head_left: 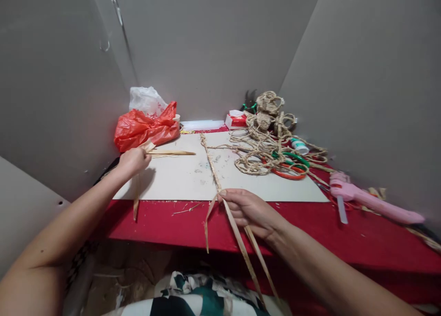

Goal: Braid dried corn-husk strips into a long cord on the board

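Note:
My right hand (250, 210) pinches the lower end of a thin braided straw rope (212, 169), which runs up across the white board (172, 178). Long loose flat strips (237, 238) fan out below those fingers and hang past the table's front edge. On the left, my left hand (133, 162) is closed round a few dry, pale strips (172, 152); some point right over the board and one hangs down toward the red cloth. The two hands are well apart.
A red plastic bag (144, 127) lies at the back left. Tangled braided rope (255, 157) covers the board's right side, with green- and orange-handled scissors (291, 171) among it. A pink glue gun (375, 199) rests on the red cloth (310, 228). A tissue box (236, 120) stands behind.

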Available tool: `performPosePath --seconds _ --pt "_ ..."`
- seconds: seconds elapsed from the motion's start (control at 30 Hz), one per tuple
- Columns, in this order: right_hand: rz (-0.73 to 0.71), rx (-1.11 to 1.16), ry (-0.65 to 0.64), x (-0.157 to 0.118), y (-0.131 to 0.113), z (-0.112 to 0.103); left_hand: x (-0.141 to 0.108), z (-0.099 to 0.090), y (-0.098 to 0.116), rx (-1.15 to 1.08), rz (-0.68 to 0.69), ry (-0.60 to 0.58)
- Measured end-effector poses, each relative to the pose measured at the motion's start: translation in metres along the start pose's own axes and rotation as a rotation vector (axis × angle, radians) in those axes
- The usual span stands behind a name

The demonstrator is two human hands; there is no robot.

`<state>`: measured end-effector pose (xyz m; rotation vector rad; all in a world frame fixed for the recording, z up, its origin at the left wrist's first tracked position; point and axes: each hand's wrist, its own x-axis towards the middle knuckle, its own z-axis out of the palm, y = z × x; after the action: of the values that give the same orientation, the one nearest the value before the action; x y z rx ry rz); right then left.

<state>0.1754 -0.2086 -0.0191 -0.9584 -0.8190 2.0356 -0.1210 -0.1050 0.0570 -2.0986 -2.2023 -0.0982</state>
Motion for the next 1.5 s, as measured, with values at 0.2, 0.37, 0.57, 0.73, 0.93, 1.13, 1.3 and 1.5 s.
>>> performPosePath --seconds 0.2,0.37,0.57,0.73,0.93,1.13,1.3,1.5 --pt "0.017 -0.026 0.018 0.000 -0.001 0.001 0.013 0.028 -0.037 -0.155 -0.119 -0.056" --pt "0.054 -0.051 0.017 0.000 0.002 0.000 0.001 0.037 -0.027 -0.428 -0.046 -0.033" --pt "0.065 -0.174 0.003 -0.002 -0.001 0.004 -0.029 0.025 0.019 -1.103 0.055 -0.333" --pt "-0.036 -0.190 0.001 -0.001 0.002 0.007 -0.065 0.019 0.070 -1.493 0.083 -0.716" --pt "-0.162 -0.168 0.026 0.002 0.004 0.001 -0.075 0.026 0.111 -1.534 0.174 -0.884" --pt "-0.220 -0.172 0.053 0.001 0.003 -0.003 -0.072 0.031 0.129 -1.532 0.171 -0.894" --pt "-0.275 -0.227 0.104 0.002 0.004 -0.002 -0.070 0.037 0.131 -1.481 0.231 -0.844" --pt "-0.302 -0.271 0.133 0.004 0.006 0.002 -0.071 0.043 0.127 -1.387 0.287 -0.882"
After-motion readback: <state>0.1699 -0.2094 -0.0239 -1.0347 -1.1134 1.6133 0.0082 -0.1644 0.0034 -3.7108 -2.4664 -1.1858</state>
